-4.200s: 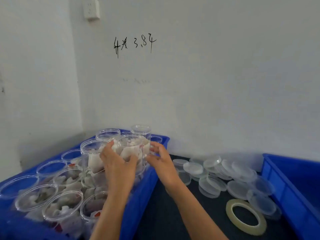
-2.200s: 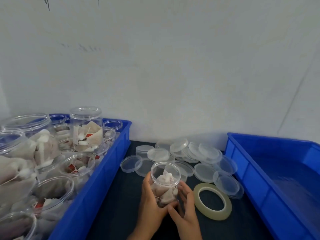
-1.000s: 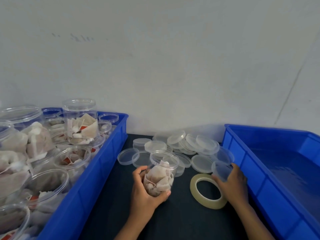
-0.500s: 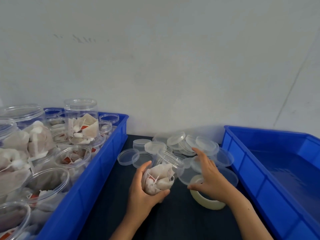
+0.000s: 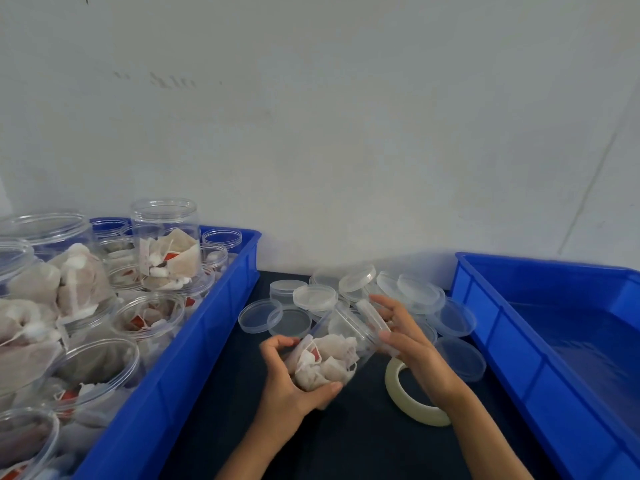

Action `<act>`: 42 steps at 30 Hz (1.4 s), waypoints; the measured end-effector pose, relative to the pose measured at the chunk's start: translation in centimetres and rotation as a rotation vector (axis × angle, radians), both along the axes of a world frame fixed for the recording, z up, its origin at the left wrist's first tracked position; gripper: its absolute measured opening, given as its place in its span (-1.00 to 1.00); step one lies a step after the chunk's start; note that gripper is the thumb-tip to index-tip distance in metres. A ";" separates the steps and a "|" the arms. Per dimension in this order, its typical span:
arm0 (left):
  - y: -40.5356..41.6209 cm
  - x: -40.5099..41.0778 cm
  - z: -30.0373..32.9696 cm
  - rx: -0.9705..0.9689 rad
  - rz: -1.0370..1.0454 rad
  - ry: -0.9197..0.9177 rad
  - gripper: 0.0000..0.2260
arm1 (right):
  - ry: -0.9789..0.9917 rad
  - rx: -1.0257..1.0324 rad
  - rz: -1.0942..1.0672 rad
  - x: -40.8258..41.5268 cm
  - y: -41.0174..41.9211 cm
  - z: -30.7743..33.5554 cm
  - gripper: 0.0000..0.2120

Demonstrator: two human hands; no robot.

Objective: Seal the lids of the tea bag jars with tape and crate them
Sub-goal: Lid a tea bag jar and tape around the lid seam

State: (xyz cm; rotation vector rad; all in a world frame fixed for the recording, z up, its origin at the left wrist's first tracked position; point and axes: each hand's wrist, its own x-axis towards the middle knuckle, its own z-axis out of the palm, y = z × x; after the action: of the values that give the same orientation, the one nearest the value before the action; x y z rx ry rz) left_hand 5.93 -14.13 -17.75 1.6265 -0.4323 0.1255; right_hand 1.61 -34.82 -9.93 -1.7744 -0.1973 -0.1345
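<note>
Hands hold one clear round plastic jar [image 5: 334, 351], tipped sideways over the dark mat [image 5: 346, 441] between two blue bins. The left hand [image 5: 294, 386] curls round its bottom, full of crinkly white tea bags. The right hand [image 5: 403, 336] presses a see-through flat lid [image 5: 372, 315] on its mouth, fingers bent round the rim. A yellowish tape ring [image 5: 412, 403] lies just beside, with more round lids [image 5: 315, 296] behind.
</note>
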 end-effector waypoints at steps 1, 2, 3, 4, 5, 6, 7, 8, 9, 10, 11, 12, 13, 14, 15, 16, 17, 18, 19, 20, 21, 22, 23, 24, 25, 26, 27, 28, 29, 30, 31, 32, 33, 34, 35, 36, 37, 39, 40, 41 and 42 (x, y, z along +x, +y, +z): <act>0.0 0.1 0.0 0.004 -0.007 0.005 -0.26 | -0.010 -0.012 0.003 0.1 0.3 -0.1 -0.47; 0.1 0.1 0.0 0.004 -0.016 0.009 -0.27 | -0.021 -0.028 0.007 0.2 0.6 0.0 -0.50; 0.1 0.2 0.1 0.004 -0.026 0.016 -0.28 | -0.031 -0.039 0.006 0.2 0.8 0.0 -0.52; 0.2 0.3 0.2 0.002 -0.038 0.028 -0.28 | -0.039 -0.041 -0.002 0.3 1.1 0.1 -0.53; 0.2 0.4 0.2 0.002 -0.049 0.040 -0.29 | -0.046 -0.032 -0.018 0.3 1.5 0.1 -0.54; 0.3 0.5 0.3 0.001 -0.063 0.050 -0.29 | -0.051 -0.019 -0.048 0.4 1.9 0.0 -0.55; 0.4 0.6 0.3 0.001 -0.078 0.060 -0.30 | -0.064 -0.013 -0.094 0.5 2.3 -0.2 -0.55; 0.5 0.6 0.3 0.003 -0.091 0.069 -0.30 | -0.085 -0.023 -0.147 0.6 2.7 -0.3 -0.56; 0.6 0.6 0.3 0.006 -0.100 0.076 -0.31 | -0.109 -0.041 -0.188 0.7 3.0 -0.5 -0.57; 0.7 0.6 0.4 0.005 -0.108 0.083 -0.31 | -0.125 -0.050 -0.211 0.8 3.3 -0.7 -0.58; 0.8 0.5 0.4 0.001 -0.117 0.093 -0.30 | -0.128 -0.042 -0.217 0.9 3.6 -0.9 -0.59; 0.8 0.6 0.4 -0.005 -0.129 0.105 -0.29 | -0.128 -0.023 -0.213 1.0 3.7 -1.0 -0.60; 0.9 0.5 0.5 -0.014 -0.137 0.117 -0.28 | -0.129 -0.005 -0.210 1.1 3.8 -1.2 -0.61; 1.0 0.5 0.5 -0.032 -0.141 0.129 -0.26 | -0.132 0.008 -0.212 1.2 3.9 -1.3 -0.61; 1.0 0.4 0.6 -0.063 -0.142 0.143 -0.23 | -0.135 0.015 -0.216 1.3 4.0 -1.4 -0.61; 0.9 0.2 0.7 -0.106 -0.139 0.163 -0.20 | -0.134 0.026 -0.218 1.5 4.1 -1.5 -0.60; 0.8 0.1 0.8 -0.159 -0.129 0.184 -0.17 | -0.128 0.051 -0.220 1.5 4.2 -1.7 -0.58; 0.6 0.1 0.8 -0.235 -0.114 0.209 -0.14 | -0.115 0.097 -0.222 1.6 4.3 -2.0 -0.57; 0.4 0.1 0.8 -0.331 -0.095 0.247 -0.14 | -0.096 0.150 -0.226 1.6 4.5 -2.3 -0.55; 0.3 0.2 0.8 -0.439 -0.066 0.297 -0.17 | -0.081 0.186 -0.229 1.6 4.9 -2.6 -0.53; 0.2 0.4 0.8 -0.527 -0.039 0.334 -0.24 | -0.078 0.201 -0.233 1.6 5.4 -2.9 -0.51; 0.2 0.4 0.9 -0.562 -0.020 0.353 -0.31 | -0.086 0.197 -0.246 1.5 6.1 -3.2 -0.50; 0.2 0.4 1.0 -0.531 -0.020 0.354 -0.34 | -0.096 0.187 -0.267 1.4 6.8 -3.3 -0.50; 0.2 0.4 0.9 -0.484 -0.040 0.343 -0.33 | -0.107 0.177 -0.289 1.4 7.3 -3.3 -0.51; 0.3 0.3 0.8 -0.450 -0.072 0.318 -0.29 | -0.119 0.175 -0.302 1.4 7.6 -3.2 -0.53; 0.3 0.3 0.9 -0.433 -0.108 0.292 -0.23 | -0.134 0.175 -0.299 1.4 7.6 -3.1 -0.55; 0.4 0.2 0.9 -0.424 -0.143 0.273 -0.17 | -0.150 0.175 -0.283 1.5 7.5 -3.0 -0.56; 0.5 0.3 0.9 -0.416 -0.162 0.262 -0.14 | -0.168 0.173 -0.258 1.6 7.2 -2.8 -0.56; 0.5 0.3 0.9 -0.411 -0.162 0.254 -0.15 | -0.190 0.171 -0.224 1.6 7.0 -2.7 -0.55; 0.5 0.3 1.1 -0.410 -0.151 0.254 -0.17 | -0.210 0.165 -0.193 1.6 6.8 -2.6 -0.54; 0.6 0.2 1.3 -0.418 -0.139 0.265 -0.19 | -0.224 0.150 -0.171 1.6 6.7 -2.6 -0.52; 0.7 0.2 1.4 -0.433 -0.133 0.288 -0.20 | -0.239 0.123 -0.158 1.6 6.6 -2.6 -0.51; 0.8 0.1 1.6 -0.448 -0.140 0.320 -0.20 | -0.265 0.093 -0.152 1.5 6.7 -2.6 -0.52; 1.0 0.0 1.8 -0.456 -0.159 0.366 -0.20 | -0.307 0.057 -0.155 1.4 6.8 -2.6 -0.54; 1.2 -0.1 2.1 -0.457 -0.187 0.424 -0.19 | -0.372 0.007 -0.168 1.2 6.8 -2.4 -0.58; 1.4 -0.2 2.3 -0.450 -0.229 0.484 -0.20 | -0.453 -0.055 -0.181 1.0 6.7 -1.9 -0.60; 1.7 -0.4 2.5 -0.439 -0.297 0.529 -0.20 | -0.546 -0.125 -0.181 0.9 6.5 -1.5 -0.60; 1.9 -0.7 2.9 -0.427 -0.474 0.582 -0.22 | -0.713 -0.248 -0.137 0.7 6.0 -0.5 -0.56; 1.9 -0.8 3.1 -0.440 -0.554 0.609 -0.24 | -0.765 -0.285 -0.117 0.6 5.7 0.0 -0.54; 2.0 -0.8 3.4 -0.455 -0.615 0.634 -0.27 | -0.795 -0.303 -0.103 0.5 5.4 0.4 -0.53; 2.1 -0.8 3.6 -0.463 -0.655 0.659 -0.29 | -0.811 -0.311 -0.092 0.4 5.3 0.7 -0.53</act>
State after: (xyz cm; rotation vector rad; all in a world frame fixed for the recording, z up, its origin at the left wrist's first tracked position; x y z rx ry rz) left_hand 5.09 -12.05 -14.13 0.9303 -0.3629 -0.7344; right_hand 2.03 -29.54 -9.21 -1.9496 -0.7487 -0.9339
